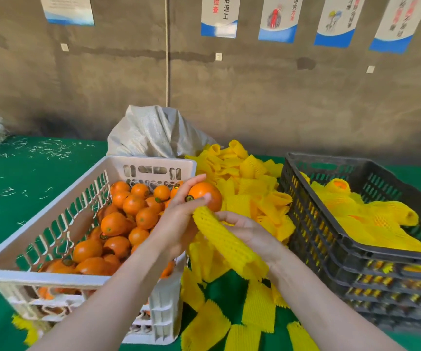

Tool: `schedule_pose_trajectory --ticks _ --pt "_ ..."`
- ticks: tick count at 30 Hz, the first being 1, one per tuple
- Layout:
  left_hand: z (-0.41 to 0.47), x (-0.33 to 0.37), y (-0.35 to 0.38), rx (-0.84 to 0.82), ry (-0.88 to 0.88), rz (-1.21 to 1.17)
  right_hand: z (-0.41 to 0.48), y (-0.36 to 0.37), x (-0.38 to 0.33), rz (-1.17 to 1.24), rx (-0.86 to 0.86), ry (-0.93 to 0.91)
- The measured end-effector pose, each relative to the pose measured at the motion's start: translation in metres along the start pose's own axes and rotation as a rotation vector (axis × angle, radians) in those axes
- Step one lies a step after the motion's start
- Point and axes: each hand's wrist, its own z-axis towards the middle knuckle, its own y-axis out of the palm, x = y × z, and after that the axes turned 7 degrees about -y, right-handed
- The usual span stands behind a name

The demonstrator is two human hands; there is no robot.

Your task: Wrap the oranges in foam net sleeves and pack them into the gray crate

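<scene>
My left hand (179,219) grips an orange (208,196) with a small sticker, held above the gap between the two crates. My right hand (244,231) holds a yellow foam net sleeve (225,243), whose upper end touches the underside of the orange. The white crate (52,216) at the left holds several bare oranges (128,214). At the right, the gray crate (330,231) contains several oranges wrapped in yellow sleeves (361,216).
A heap of loose yellow sleeves (244,178) lies between the crates and spills toward the table's front (229,325). A grey woven sack (156,133) stands behind the white crate. Green cloth (27,168) covers the table, strewn with pale shreds at the left.
</scene>
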Motion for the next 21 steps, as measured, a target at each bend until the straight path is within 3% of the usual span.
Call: schedule_pose_trajectory --ticks 3,9,13,21 --pt "0.004 -0.012 0.02 0.043 -0.022 -0.075 -0.008 -0.014 -0.003 -0.023 0.104 -0.025" --pt "0.01 -0.035 0.041 0.13 0.095 0.073 -0.022 -0.031 0.0 -0.045 0.242 -0.1" --pt "0.017 -0.045 0.05 0.144 0.056 -0.047 -0.031 -0.041 -0.009 -0.122 0.232 -0.079" --pt "0.019 -0.058 0.066 0.296 0.177 0.176 -0.036 -0.043 -0.009 -0.088 0.29 -0.098"
